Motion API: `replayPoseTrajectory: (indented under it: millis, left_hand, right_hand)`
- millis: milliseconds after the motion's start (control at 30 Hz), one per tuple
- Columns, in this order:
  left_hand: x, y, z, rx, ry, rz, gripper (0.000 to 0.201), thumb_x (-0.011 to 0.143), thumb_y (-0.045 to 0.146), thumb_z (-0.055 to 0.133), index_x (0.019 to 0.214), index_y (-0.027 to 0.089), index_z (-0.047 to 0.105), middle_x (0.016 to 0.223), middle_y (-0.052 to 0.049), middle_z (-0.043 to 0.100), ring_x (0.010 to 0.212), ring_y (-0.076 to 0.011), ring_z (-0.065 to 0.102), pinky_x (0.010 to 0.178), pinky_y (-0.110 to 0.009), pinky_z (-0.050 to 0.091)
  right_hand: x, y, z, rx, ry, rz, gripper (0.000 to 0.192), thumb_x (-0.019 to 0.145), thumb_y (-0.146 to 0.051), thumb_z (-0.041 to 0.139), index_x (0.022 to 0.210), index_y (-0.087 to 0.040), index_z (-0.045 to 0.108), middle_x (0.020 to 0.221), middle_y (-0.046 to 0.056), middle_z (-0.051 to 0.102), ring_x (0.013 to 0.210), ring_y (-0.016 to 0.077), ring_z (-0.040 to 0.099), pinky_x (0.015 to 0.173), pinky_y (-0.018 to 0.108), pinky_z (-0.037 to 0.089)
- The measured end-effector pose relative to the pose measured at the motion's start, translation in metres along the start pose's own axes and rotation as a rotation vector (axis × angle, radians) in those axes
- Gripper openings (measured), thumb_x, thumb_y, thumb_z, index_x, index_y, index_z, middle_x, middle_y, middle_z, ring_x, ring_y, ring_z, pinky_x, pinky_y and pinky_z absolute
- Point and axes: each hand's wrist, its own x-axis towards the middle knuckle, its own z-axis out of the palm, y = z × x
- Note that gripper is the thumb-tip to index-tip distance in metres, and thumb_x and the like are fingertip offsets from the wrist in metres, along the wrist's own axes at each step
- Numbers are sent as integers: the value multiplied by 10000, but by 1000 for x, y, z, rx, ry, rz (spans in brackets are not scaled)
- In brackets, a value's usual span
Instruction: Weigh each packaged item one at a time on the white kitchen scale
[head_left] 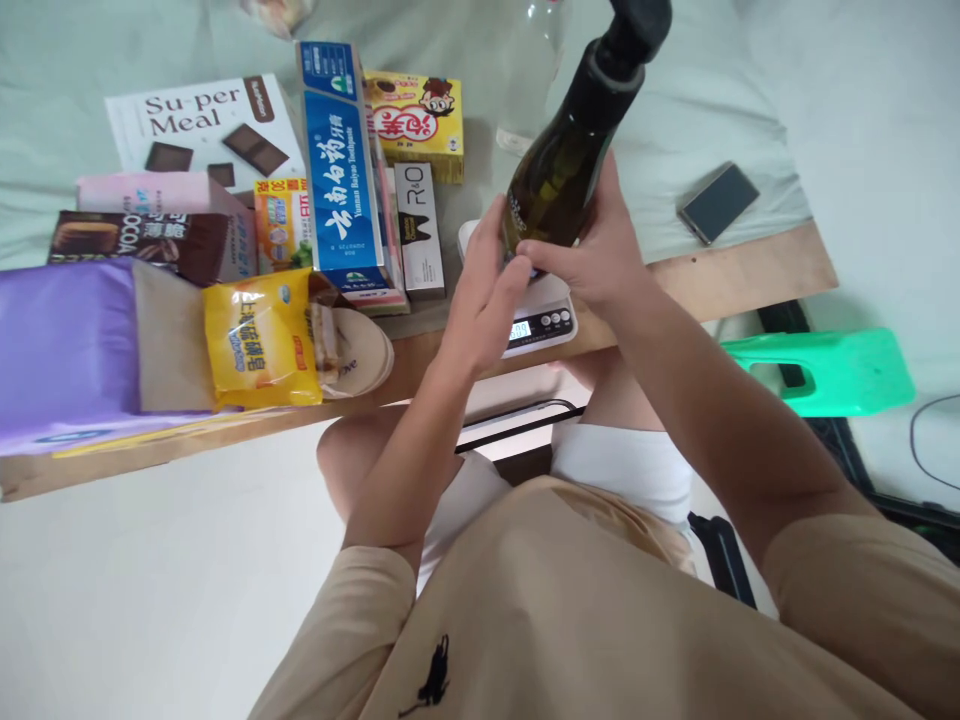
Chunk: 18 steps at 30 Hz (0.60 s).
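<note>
A dark green pump bottle [556,165] with a black pump head leans up and to the right over a white digital scale [559,300]. My left hand [484,290] wraps its lower left side. From the right, my right hand [604,245] grips the same bottle, its thumb across the front. Both hands are closed on it. The scale's display is lit, but part of it is hidden by my left hand. Whether the bottle's base touches the scale I cannot tell, since my hands cover it.
Left of the scale stand a blue toothpaste box [339,190], a black and white box [420,230], a yellow box [427,120], a yellow soap packet [259,345] and a purple pack [67,345]. Behind is a clear bottle [525,75]; rightward, a phone [718,203] and a green plastic object [855,372].
</note>
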Motion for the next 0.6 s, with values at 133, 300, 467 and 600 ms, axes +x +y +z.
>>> replayPoseTrajectory:
  millis: [133,300,467,600]
  left_hand:
    - [2,-17,4,-68,33,-83,1015,752,1006,547,1600,474,382,1749,-35,460,1677,-366,369,1348,-588,367]
    - [2,-32,6,-73,6,-73,993,703,1006,604,1558,528,446,1701,-38,514,1641,-399,423,1294,-660,398]
    - [-4,-21,10,-42,-56,-43,921,806,941,571,1606,517,402,1753,0,437,1673,-392,351,1336,-627,360]
    - [-6,-11,19,-4,-125,23,948,807,893,644,1630,527,351,1804,57,337,1692,-421,273,1342,-665,331]
  right_hand:
    - [-20,5,-26,83,176,-13,820,608,-510,930,1296,-386,501,1288,-19,673,1241,187,682,1170,431,612]
    - [-59,21,-132,74,608,49,648,663,-423,817,1210,-335,482,1199,12,661,1040,181,698,889,424,675]
    - [-93,31,-262,-117,1041,85,824,684,-124,698,1388,-420,391,1433,39,609,1264,203,683,850,345,663]
    - [-102,40,-337,-302,1121,235,791,834,-47,516,1468,-487,345,1739,40,324,1465,158,586,1047,381,632]
